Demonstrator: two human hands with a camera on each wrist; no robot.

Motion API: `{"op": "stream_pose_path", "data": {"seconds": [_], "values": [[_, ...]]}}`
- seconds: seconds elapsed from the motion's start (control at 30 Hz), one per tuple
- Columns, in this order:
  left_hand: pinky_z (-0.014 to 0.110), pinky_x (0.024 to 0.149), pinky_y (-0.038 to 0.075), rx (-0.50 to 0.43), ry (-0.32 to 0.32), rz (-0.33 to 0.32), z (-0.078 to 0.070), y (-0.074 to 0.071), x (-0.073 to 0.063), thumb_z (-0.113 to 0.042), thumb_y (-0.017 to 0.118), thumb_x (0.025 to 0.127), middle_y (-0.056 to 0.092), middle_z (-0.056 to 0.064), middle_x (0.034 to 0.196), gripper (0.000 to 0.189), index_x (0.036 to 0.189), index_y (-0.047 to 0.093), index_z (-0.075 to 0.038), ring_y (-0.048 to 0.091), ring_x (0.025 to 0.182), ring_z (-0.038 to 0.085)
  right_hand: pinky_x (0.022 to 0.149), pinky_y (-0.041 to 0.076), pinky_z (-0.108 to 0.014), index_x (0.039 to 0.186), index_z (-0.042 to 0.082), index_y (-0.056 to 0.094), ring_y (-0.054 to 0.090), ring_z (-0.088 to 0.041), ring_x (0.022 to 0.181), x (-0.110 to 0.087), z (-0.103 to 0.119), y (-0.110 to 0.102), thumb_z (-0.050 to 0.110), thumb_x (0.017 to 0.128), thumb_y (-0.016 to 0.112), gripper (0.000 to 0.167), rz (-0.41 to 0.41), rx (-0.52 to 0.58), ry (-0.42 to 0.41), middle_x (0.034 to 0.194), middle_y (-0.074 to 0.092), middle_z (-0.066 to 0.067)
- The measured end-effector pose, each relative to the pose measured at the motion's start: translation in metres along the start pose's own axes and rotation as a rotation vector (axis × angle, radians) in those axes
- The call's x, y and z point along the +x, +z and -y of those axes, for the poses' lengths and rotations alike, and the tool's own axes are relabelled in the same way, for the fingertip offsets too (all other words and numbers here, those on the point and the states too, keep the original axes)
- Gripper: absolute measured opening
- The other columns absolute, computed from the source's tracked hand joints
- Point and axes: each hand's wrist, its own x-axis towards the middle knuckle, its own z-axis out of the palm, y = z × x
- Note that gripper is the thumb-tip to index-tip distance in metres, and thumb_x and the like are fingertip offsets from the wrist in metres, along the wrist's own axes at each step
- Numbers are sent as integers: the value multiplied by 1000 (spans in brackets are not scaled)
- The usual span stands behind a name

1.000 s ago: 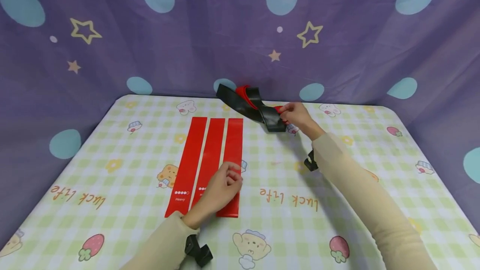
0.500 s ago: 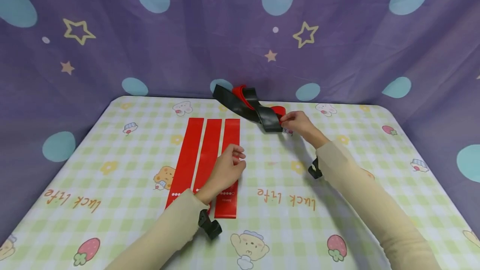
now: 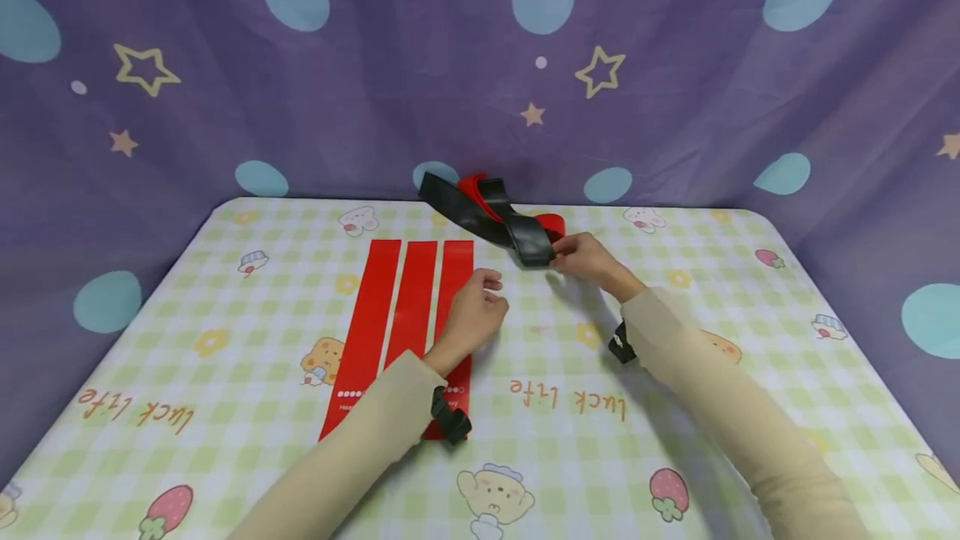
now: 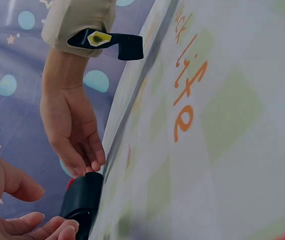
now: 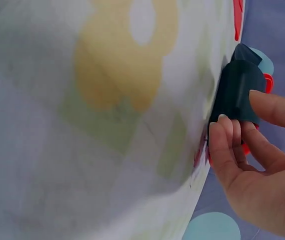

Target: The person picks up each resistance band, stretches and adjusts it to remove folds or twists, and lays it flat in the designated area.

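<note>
In the head view, a tangled bundle of flat exercise bands, black (image 3: 528,238) and red (image 3: 551,223), lies at the table's far edge. My right hand (image 3: 588,261) is at the bundle's near right end. In the right wrist view its fingertips (image 5: 222,130) touch the edge of a black loop (image 5: 240,90), and the thumb stands apart from them. Three red exercise bands (image 3: 372,298) lie flat, side by side; white print shows at their near ends. My left hand (image 3: 476,311) hovers over the rightmost red band (image 3: 453,273), fingers loosely bent, holding nothing. The left forearm hides part of the bands.
The table (image 3: 570,473) has a checked cloth with printed cartoons and lettering. Behind it hangs a purple curtain (image 3: 375,107) with stars and blue spots; the bundle lies close against it. Black straps (image 3: 450,419) sit on both wrists.
My left hand has moved up and right, away from the red bands' near ends. The right hand has shifted from the bundle's red part to the black loop's edge. The view has drifted slightly.
</note>
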Motion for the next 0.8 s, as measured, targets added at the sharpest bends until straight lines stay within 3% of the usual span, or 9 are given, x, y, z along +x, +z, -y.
{"op": "stream_pose_path", "data": {"seconds": [0.43, 0.63, 0.8], "values": [[42, 93, 48, -18, -41, -96, -4, 24, 42, -3, 54, 82, 62, 20, 116, 40, 121, 50, 5, 61, 105, 33, 58, 42, -19, 90, -3, 59, 47, -6, 57, 6, 0, 12, 8, 83, 67, 14, -42, -21, -16, 65, 51, 7], [43, 97, 45, -47, -103, -116, -3, 28, 56, -4, 55, 84, 60, 22, 120, 46, 127, 44, 4, 57, 110, 34, 62, 48, -20, 94, -4, 58, 51, -9, 64, 7, 5, 15, 7, 87, 64, 15, -22, 64, 27, 72, 54, 2], [41, 99, 45, -103, -95, -181, 0, 31, 61, -1, 55, 82, 59, 22, 121, 46, 126, 44, 3, 56, 113, 34, 59, 46, -21, 95, -3, 53, 49, -8, 60, 6, 10, 16, 6, 90, 61, 13, 14, 181, 39, 67, 50, 2]]}}
